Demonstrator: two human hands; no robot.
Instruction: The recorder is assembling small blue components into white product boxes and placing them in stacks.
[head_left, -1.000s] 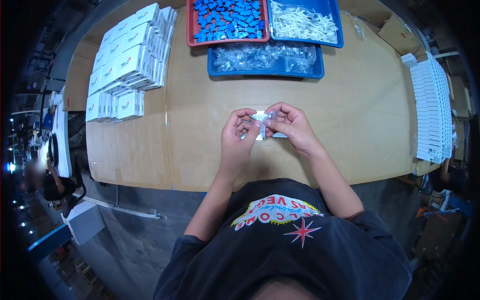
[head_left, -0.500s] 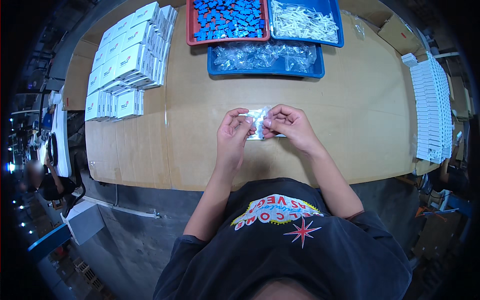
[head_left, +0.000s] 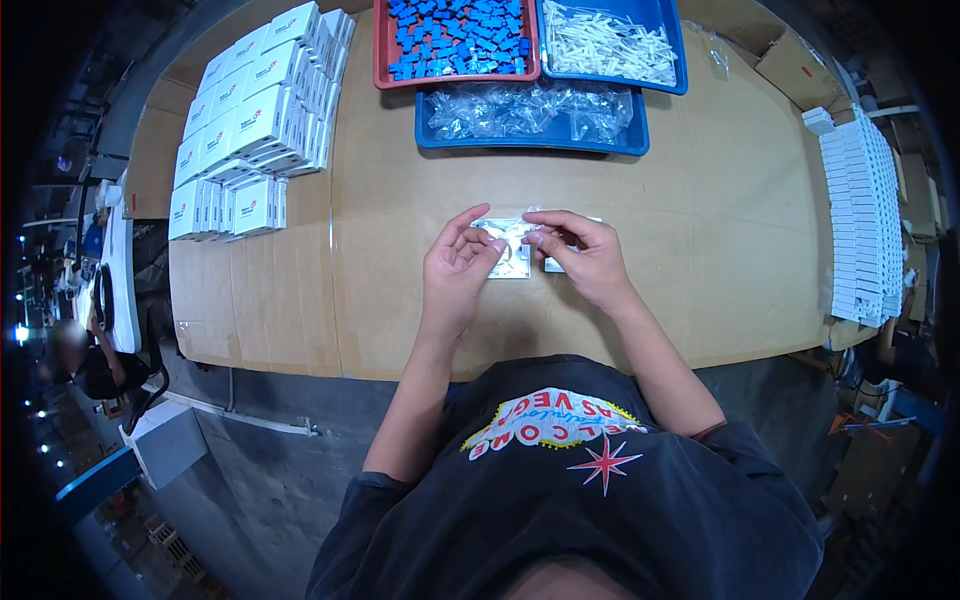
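At the middle of the cardboard-covered table lies a shallow white box or tray point(head_left: 516, 268) with a shiny, partly see-through surface. My left hand point(head_left: 458, 272) is at its left side, index finger stretched out and apart from the thumb, whose tip is over the box. On the other side, my right hand point(head_left: 592, 262) has its fingers bent in and thumb and index near each other over the box's right edge. Something small and clear shows by those fingertips, too small to name. A second flat white piece point(head_left: 556, 266) lies partly hidden under my right hand.
Behind my hands stand a blue tray of clear plastic bags point(head_left: 640, 140), a red tray of blue pieces point(head_left: 380, 50) and a blue tray of white sticks point(head_left: 680, 60). White boxes point(head_left: 262, 120) are stacked at left; small white boxes point(head_left: 862, 220) stand in rows at right.
My hands have spread slightly apart, the left one moving left and the right one to the right. More of the white box shows between them, and the left index finger is straighter.
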